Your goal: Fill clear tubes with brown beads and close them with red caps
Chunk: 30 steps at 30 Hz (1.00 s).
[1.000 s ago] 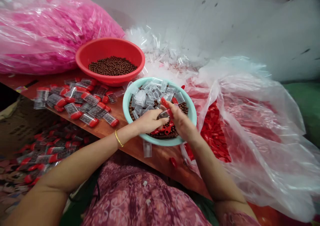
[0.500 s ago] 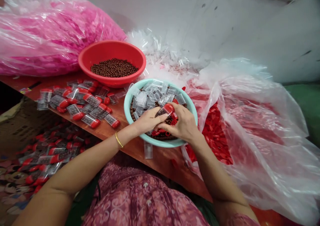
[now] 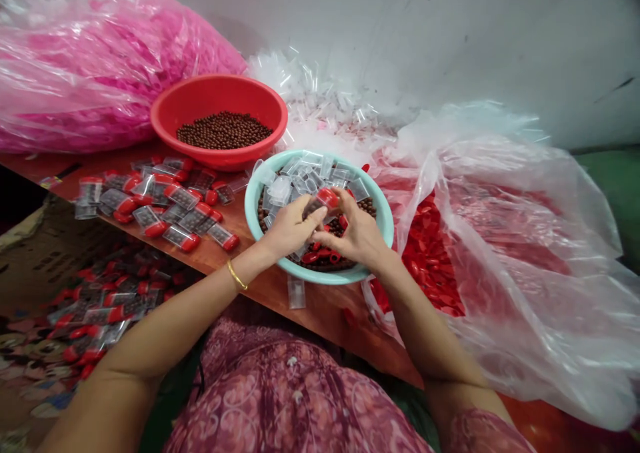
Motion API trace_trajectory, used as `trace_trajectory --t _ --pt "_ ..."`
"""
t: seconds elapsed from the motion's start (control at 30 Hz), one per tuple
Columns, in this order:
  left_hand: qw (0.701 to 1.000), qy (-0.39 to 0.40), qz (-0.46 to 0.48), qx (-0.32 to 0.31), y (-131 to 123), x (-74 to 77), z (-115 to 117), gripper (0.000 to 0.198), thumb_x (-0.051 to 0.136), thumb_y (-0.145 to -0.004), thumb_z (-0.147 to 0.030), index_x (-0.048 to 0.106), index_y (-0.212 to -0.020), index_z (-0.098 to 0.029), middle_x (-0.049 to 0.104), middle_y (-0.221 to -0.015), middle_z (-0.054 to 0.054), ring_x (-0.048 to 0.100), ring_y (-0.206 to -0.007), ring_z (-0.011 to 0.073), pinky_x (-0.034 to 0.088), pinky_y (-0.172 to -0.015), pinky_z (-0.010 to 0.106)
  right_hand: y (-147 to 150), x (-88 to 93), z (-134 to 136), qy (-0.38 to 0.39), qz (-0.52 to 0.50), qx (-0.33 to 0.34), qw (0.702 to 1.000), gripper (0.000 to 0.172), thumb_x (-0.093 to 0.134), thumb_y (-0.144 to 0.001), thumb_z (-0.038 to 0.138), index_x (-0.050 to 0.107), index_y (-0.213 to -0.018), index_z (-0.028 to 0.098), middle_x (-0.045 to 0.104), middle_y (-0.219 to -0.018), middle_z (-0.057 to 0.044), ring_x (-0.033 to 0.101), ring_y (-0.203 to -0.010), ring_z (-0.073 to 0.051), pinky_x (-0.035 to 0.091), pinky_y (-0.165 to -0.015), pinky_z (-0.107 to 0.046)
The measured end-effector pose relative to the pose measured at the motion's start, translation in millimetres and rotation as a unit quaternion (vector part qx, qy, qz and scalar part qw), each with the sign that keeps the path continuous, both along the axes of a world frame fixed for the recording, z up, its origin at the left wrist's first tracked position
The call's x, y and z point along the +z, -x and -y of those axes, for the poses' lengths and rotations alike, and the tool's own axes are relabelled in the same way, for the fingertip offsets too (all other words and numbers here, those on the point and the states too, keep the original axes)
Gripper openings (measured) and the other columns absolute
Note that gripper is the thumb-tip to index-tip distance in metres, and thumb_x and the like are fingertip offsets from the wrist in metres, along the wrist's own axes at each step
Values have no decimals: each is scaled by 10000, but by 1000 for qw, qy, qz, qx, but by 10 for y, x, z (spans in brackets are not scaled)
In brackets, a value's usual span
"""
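My left hand (image 3: 287, 229) grips a small clear plastic container (image 3: 313, 206) filled with brown beads, tilted, its red cap (image 3: 329, 198) toward the right. At that capped end, the curved fingers of my right hand (image 3: 364, 234) press against the cap, with the thumb lower down near the left hand. Both hands are over a light blue basin (image 3: 388, 223). Inside the basin lie empty clear containers (image 3: 303, 183), loose red caps (image 3: 320, 256) and brown beads (image 3: 369, 206). The left hand's fingertips are partly hidden behind the container.
A red bowl (image 3: 163, 106) of brown beads stands behind to the left. Capped, filled containers (image 3: 183, 199) lie on the red table (image 3: 280, 299), with more (image 3: 115, 299) piled below. Plastic bags hold pink pieces (image 3: 125, 53) and red caps (image 3: 433, 273). Clear pieces (image 3: 330, 106) lie along the wall.
The held container and both hands have risen slightly in view. The right fingers have shifted back around the cap's end, so more of the cap shows.
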State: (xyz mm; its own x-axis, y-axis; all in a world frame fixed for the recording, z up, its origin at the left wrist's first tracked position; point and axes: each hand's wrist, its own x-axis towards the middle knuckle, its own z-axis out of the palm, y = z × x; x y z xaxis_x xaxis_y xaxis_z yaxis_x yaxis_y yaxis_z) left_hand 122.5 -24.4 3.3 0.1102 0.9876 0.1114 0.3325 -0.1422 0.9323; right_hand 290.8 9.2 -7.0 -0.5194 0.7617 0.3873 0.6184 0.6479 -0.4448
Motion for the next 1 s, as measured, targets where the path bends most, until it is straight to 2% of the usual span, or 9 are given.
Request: trace_trajectory --t 0.17,0.3,0.4,0.5,0.57,0.67,0.77,0.83,1.0 --pt "975 -59 -136 166 671 234 400 250 454 -866 -385 551 -938 -166 629 -795 4 549 -689 114 440 -677 230 -231 8 -203 -10 181 51 982 254 473 -896 307 671 -958 161 693 -912 -107 605 -884 -226 442 -818 -352" --pt "846 84 -424 312 1444 290 832 243 482 -844 -421 578 -959 -229 612 -731 -25 541 -664 137 393 -605 223 -185 -13 -250 -21 332 132 934 271 442 -897 192 693 -995 167 676 -951 -108 562 -877 -217 391 -799 -341" --pt "758 164 -576 258 1759 273 1018 268 412 -868 -420 589 -898 -220 636 -719 24 562 -669 206 384 -548 261 -80 -27 -253 -31 391 119 912 281 422 -901 179 696 -965 161 644 -946 -133 536 -895 -237 354 -713 -338" --pt "776 -10 -595 209 1685 268 970 258 393 -896 -373 587 -955 -214 684 -938 52 597 -852 216 464 -715 309 -22 -34 -249 -35 415 111 902 262 423 -886 166 683 -909 143 620 -962 -153 525 -910 -250 327 -684 -343" --pt "815 -137 -545 139 1448 286 786 256 405 -905 -344 608 -987 -211 691 -979 46 598 -887 193 464 -807 315 -23 -25 -243 -41 410 113 904 203 471 -842 165 665 -897 136 617 -978 -155 525 -911 -254 328 -708 -349" --pt "838 -220 -489 -96 952 317 355 278 382 -910 -245 656 -939 -207 697 -940 47 584 -864 181 441 -810 307 -65 6 -235 -33 377 114 919 146 555 -742 190 631 -853 136 636 -934 -143 537 -880 -250 340 -753 -350" --pt "785 -210 -494 -310 485 277 -73 245 439 -872 -169 678 -826 -200 675 -773 50 550 -721 166 402 -692 284 -118 17 -238 18 301 81 950 95 543 -694 208 588 -765 164 627 -727 -76 541 -719 -205 356 -710 -325" --pt "744 -202 -504 -388 262 193 -265 229 476 -834 -111 680 -782 -202 660 -709 51 533 -662 158 371 -647 281 -149 -2 -249 60 208 26 976 69 519 -674 209 546 -732 184 580 -627 -25 509 -607 -167 352 -631 -292" --pt "698 -206 -532 -434 8 -9 -385 214 494 -835 -124 682 -918 -185 678 -736 79 565 -652 165 361 -625 280 -203 -63 -291 103 -27 -90 990 43 484 -644 219 454 -675 216 504 -569 30 450 -526 -127 324 -542 -257"
